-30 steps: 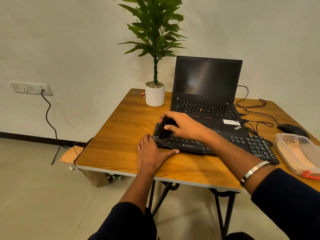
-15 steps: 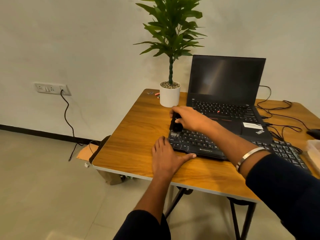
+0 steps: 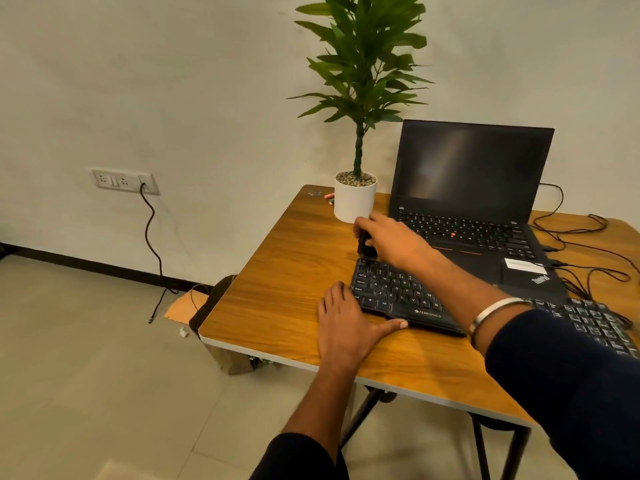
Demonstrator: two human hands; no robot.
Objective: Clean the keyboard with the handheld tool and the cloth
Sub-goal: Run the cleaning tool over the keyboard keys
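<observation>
Wood-grain counter [image 3: 277, 289], noted at left. Left hand [image 3: 346, 327] laid flat at near-left corner of black keyboard [image 3: 398, 292], fingers spread, thumb along front edge; likely bracing against sliding. Right hand [image 3: 391, 240] reaching across, grip curled round small dark handheld tool [image 3: 365, 247], tip at keyboard's far-left corner; judged working the top row. Cloth not visible. Potted plant [image 3: 355, 195] and open laptop [image 3: 467, 209] just behind, near working area.
</observation>
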